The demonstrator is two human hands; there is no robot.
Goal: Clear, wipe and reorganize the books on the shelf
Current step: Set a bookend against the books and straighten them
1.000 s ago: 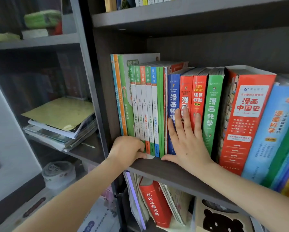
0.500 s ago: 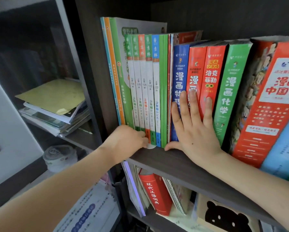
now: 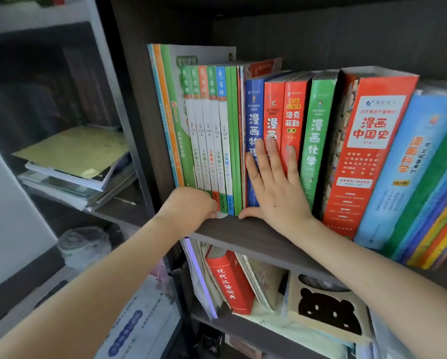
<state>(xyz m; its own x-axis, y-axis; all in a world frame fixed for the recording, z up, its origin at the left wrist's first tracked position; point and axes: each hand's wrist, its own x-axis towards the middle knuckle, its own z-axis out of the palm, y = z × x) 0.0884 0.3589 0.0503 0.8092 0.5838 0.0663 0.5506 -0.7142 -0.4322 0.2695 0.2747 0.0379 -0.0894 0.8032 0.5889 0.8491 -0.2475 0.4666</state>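
A row of upright books fills the dark shelf board (image 3: pixel 258 237). Thin green, white and orange volumes (image 3: pixel 212 130) stand at the left. Right of them are a blue book (image 3: pixel 253 112), two red books (image 3: pixel 284 110) and a green book (image 3: pixel 318 125). My left hand (image 3: pixel 191 208) is a closed fist at the foot of the thin volumes, and a small white wipe (image 3: pixel 221 215) shows under its fingers. My right hand (image 3: pixel 274 187) lies flat with spread fingers on the blue and red spines, its thumb on the shelf board.
A thick red boxed book (image 3: pixel 367 141) and leaning blue and multicoloured books (image 3: pixel 422 172) fill the right end. A stack of papers (image 3: pixel 77 164) lies in the left compartment. Below are a red dictionary (image 3: pixel 230 281) and a bear-print box (image 3: pixel 328 312).
Both hands stay at the same spots against the books. Only the view has shifted, dipping closer and then pulling back a little.
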